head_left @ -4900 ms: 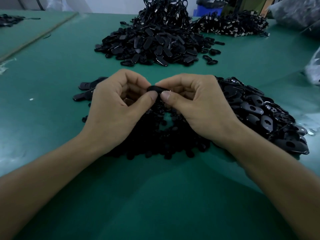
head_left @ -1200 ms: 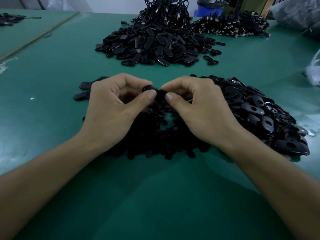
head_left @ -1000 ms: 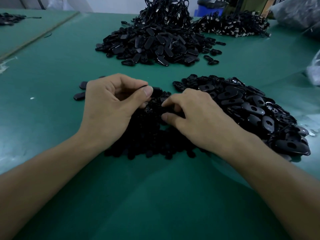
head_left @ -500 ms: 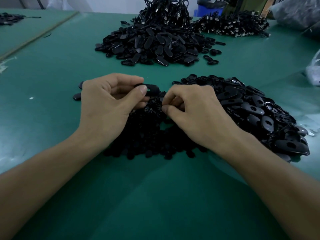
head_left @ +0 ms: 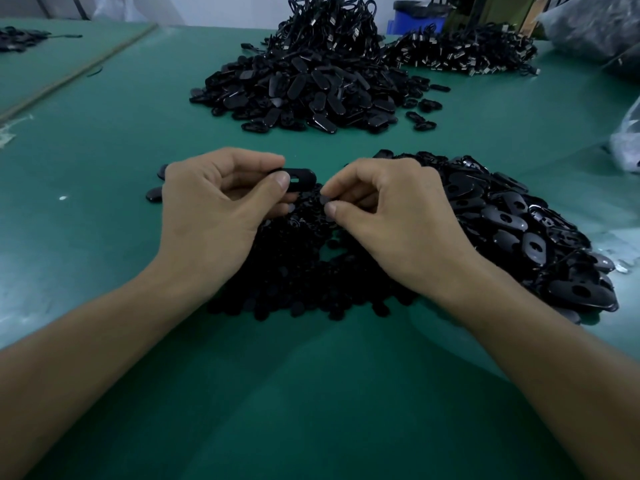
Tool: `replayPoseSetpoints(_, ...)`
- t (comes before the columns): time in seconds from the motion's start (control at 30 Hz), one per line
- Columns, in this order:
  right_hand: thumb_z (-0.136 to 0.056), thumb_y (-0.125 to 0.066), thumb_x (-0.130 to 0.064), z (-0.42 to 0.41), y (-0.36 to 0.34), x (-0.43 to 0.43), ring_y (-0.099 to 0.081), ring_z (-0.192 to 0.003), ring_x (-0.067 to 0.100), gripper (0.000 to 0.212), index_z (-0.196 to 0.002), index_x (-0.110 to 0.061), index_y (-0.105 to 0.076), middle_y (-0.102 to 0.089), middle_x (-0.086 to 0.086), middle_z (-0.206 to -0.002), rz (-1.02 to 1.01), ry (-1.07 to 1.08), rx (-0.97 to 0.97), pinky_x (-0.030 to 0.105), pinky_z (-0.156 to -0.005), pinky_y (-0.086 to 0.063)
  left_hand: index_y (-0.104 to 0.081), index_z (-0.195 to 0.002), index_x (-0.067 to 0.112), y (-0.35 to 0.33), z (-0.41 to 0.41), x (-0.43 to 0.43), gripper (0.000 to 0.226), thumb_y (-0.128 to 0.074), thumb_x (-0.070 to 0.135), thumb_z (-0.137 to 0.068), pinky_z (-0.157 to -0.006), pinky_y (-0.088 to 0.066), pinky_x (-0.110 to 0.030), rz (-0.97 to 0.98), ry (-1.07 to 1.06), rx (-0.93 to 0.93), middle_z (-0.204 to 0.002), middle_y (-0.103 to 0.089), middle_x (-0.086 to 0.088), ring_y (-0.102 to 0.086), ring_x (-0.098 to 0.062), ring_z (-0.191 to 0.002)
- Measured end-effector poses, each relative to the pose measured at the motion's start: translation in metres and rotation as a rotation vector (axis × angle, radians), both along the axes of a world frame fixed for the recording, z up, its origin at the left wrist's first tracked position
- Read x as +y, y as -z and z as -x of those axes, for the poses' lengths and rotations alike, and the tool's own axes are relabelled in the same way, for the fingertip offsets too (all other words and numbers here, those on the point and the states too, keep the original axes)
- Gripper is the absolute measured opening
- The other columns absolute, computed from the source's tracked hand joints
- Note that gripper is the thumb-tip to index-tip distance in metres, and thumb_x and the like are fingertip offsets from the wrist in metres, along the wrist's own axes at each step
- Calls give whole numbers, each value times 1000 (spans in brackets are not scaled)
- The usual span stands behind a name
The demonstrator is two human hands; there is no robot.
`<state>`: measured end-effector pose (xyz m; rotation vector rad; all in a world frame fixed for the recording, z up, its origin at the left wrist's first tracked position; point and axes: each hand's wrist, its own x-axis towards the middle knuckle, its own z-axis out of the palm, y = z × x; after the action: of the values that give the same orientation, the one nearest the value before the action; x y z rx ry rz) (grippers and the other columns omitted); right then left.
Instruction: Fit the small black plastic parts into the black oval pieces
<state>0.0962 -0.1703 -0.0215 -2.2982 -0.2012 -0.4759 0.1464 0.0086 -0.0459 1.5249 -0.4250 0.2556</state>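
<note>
Oval piece in left hand

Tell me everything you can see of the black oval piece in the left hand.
The oval piece is glossy black, plastic by its look, flat, with a small oblong hole. It lies roughly level, pinched at one end by the left hand, near the heap of small parts. Nothing else touches it.

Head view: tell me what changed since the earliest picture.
The right hand let go of the oval piece, dipped to the pile of small parts and now pinches a small part close by. The left hand kept its grip on the oval piece. The far pile stayed put.
</note>
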Motion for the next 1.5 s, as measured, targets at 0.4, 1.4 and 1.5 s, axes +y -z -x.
replayPoseSetpoints(0.4,-91,-74,-21,1,-1,1,-65,-73,2,5,-90,-25,-71,-67,-12,-73,-28,2,10,16,-69,-53,-72,-93,18,-2,2,-1,11,-75,7,-89,-68,-59,-20,-6,-4,-2,-81,-77,0,-77,-18,-75)
replayPoseSetpoints(1.4,-86,-76,-12,0,-3,10,-70,-74,2,15,-87,-27,-74,-73,-11,-75,-274,-36,-69,21,-71,-56,-72,-87,26,-8,12,-8,16,-75,11,-81,-69,-57,-18,-80,68,-120,-81,-77,9,-74,-7,-72)
replayPoseSetpoints(1.5,-86,-76,-11,0,-4,10,-69,-73,1,18,-85,-29,-72,-72,-11,-74,-272,-44,-54,18,-69,-53,-73,-87,24,-9,13,-8,16,-75,10,-82,-70,-57,-18,-65,77,-105,-81,-78,8,-74,-8,-73)
